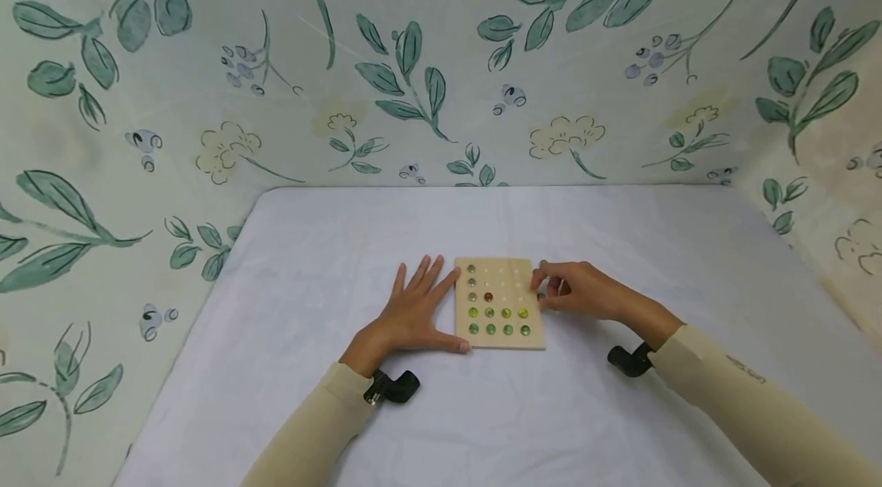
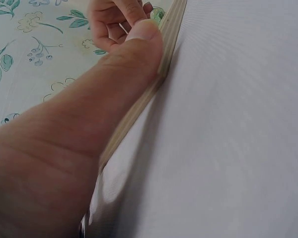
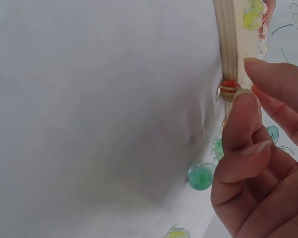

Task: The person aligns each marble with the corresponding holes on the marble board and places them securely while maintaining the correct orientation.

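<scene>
A smooth white cloth-covered table [image 1: 289, 364] is filling the foreground. A pale fabric backdrop printed with green leaves, cream flowers and blue berries [image 1: 427, 81] is standing behind it and wrapping round both sides, and soft, even light is falling throughout.

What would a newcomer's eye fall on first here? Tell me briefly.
A small wooden board dotted with glass marbles lies mid-table on the white cloth. The left hand lies flat against its left edge; the right hand pinches a red-striped marble at its right edge. Leafy floral wallpaper surrounds everything.
</scene>
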